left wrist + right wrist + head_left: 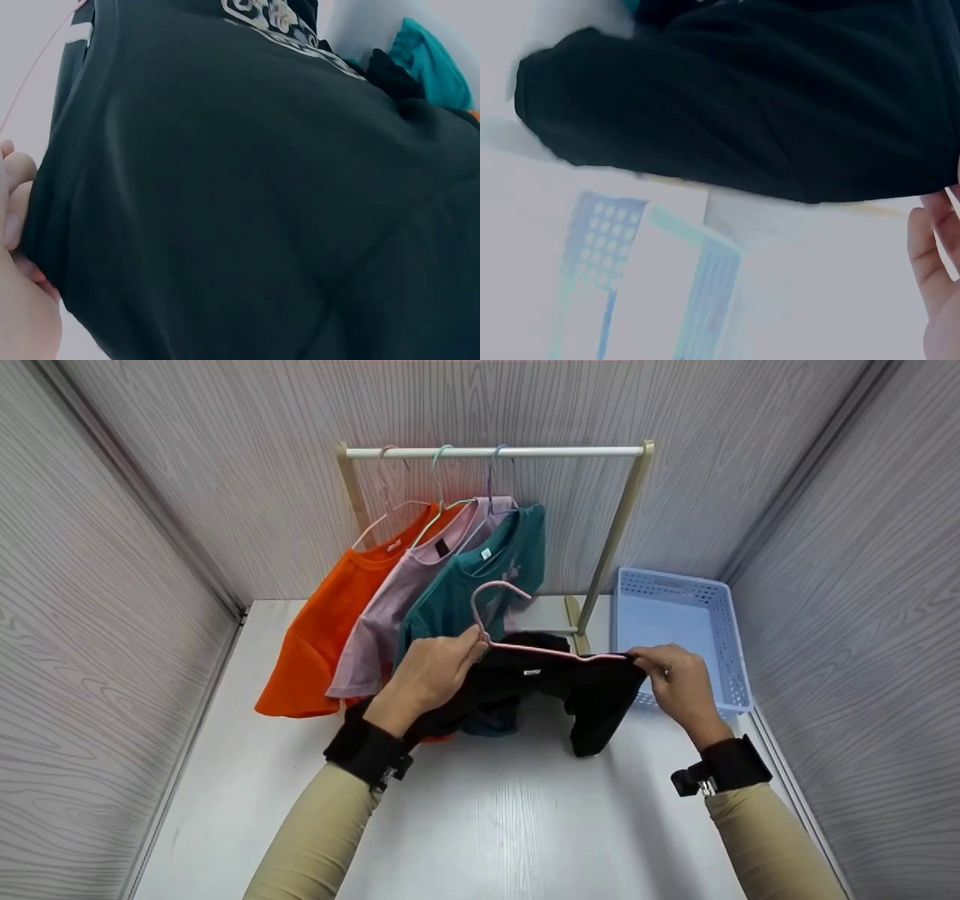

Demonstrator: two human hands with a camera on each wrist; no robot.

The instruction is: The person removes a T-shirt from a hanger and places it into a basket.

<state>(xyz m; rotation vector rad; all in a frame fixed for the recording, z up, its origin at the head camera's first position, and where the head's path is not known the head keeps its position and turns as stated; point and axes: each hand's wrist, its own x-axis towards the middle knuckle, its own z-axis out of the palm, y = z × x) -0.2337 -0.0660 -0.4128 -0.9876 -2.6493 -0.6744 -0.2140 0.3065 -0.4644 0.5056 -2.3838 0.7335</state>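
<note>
A black T-shirt [540,682] hangs between my two hands above the table, with a pink hanger [540,649] along its neckline. My left hand [431,671] pinches the hanger below its hook together with the shirt's edge. At the other end, my right hand [675,675] pinches the shirt's shoulder by the hanger's tip. In the left wrist view the black cloth [225,172] fills most of the picture, a printed patch [277,22] near its top. A sleeve [667,112] droops across the right wrist view.
Behind the hands stands a clothes rack [495,452] bearing an orange shirt [315,637], a lilac shirt [382,615] and a teal shirt [450,592] on hangers. A blue plastic basket [667,619] sits at the right, close to the wall.
</note>
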